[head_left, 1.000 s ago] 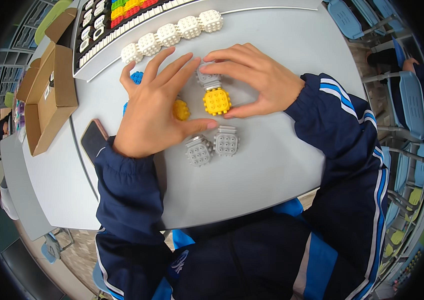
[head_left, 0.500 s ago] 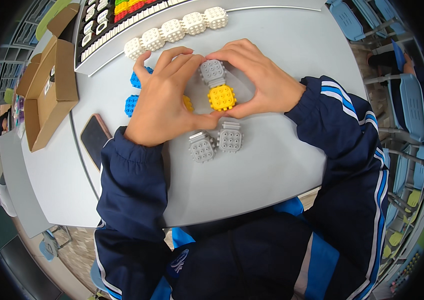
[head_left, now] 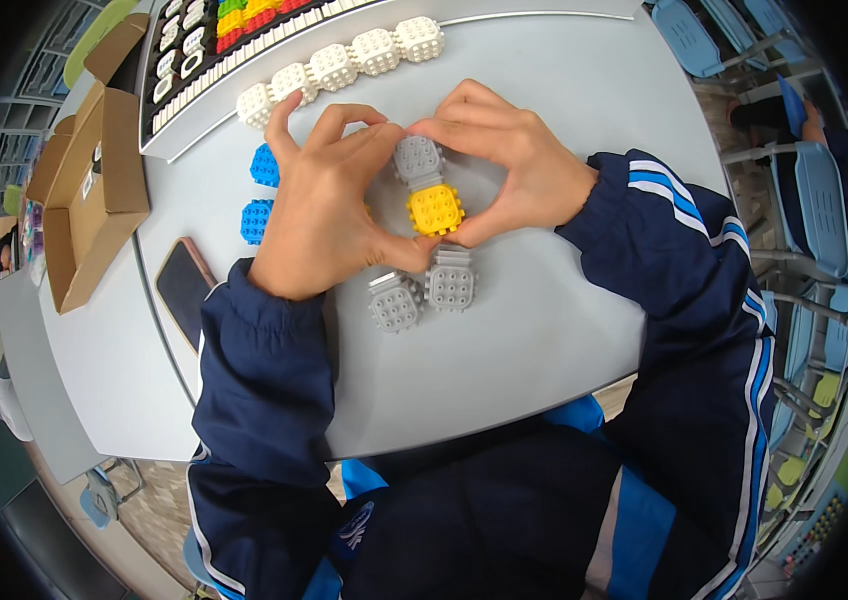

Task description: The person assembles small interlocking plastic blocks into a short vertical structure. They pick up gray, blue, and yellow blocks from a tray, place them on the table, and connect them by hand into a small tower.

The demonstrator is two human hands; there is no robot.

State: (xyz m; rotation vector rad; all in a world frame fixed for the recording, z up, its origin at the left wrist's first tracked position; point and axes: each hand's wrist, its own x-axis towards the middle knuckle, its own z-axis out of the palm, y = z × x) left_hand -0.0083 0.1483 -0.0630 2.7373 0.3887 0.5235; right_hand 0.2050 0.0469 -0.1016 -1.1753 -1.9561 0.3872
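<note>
A grey studded block (head_left: 418, 160) and a yellow studded block (head_left: 435, 210) are joined end to end. My left hand (head_left: 329, 200) and my right hand (head_left: 524, 160) hold the pair between them: forefingers at the grey block's far end, thumbs meeting at the yellow block's near end. Just below the thumbs lie two more grey blocks, a tilted one (head_left: 396, 303) and a straighter one (head_left: 451, 281). Left of my left hand are two blue blocks, an upper one (head_left: 264, 165) and a lower one (head_left: 255, 221), partly covered by the hand.
A row of white blocks (head_left: 332, 66) lies behind my hands, along a tray (head_left: 234, 100) of coloured pieces. At the left are an open cardboard box (head_left: 109, 200) and a phone (head_left: 184, 290). The grey table's (head_left: 504, 350) front edge runs near my body.
The joined pair stays between my hands, with little shift in grip. The whole view has slid slightly, so the table things appear a little further left.
</note>
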